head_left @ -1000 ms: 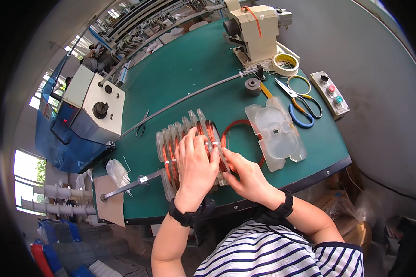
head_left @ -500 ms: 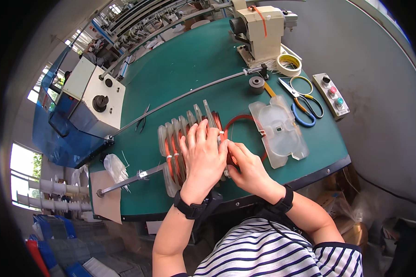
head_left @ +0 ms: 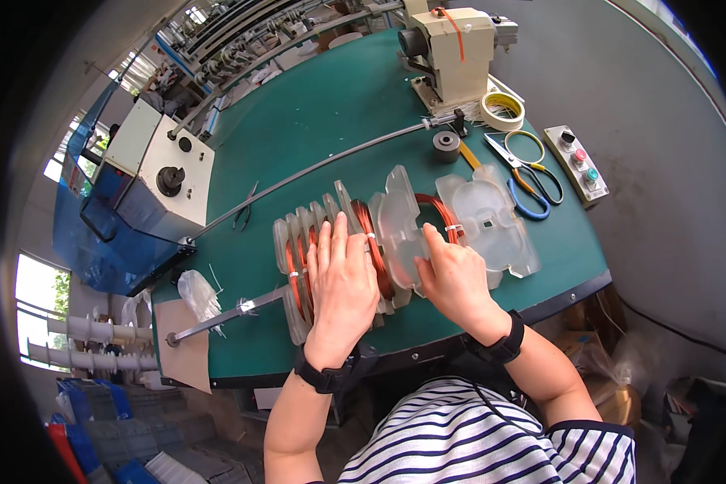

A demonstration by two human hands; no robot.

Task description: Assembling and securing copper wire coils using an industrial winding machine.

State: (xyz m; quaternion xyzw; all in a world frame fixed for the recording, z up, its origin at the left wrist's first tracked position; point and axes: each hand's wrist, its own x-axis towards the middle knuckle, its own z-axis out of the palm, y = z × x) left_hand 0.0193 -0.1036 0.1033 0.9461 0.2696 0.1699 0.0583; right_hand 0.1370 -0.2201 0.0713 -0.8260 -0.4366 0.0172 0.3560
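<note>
A row of translucent plastic plates (head_left: 294, 228) stands on a metal rod, with coils of red-brown copper wire (head_left: 369, 234) between them, bound by small white ties. My left hand (head_left: 343, 286) rests over the row with its fingers stretched out. To its right, a larger translucent plate (head_left: 397, 230) stands tilted, its broad face showing. Beside that plate is my right hand (head_left: 457, 278), its index finger and thumb apart near another copper wire coil (head_left: 440, 211). Its remaining fingers are partly hidden. A further translucent plate (head_left: 504, 234) lies on the table just beyond.
On the green table (head_left: 298, 121) are scissors (head_left: 520, 169), tape rolls (head_left: 502, 111), a dark cylinder (head_left: 446, 147) and pliers (head_left: 246, 208). White ties (head_left: 200, 297) lie left, near the rod (head_left: 218, 320). Machines (head_left: 458, 56) and a button box (head_left: 579, 161) stand around.
The larger plate now stands apart from the row, turned to show its face. My right hand has moved right, away from my left. The right-hand coil now shows upright with its white tie.
</note>
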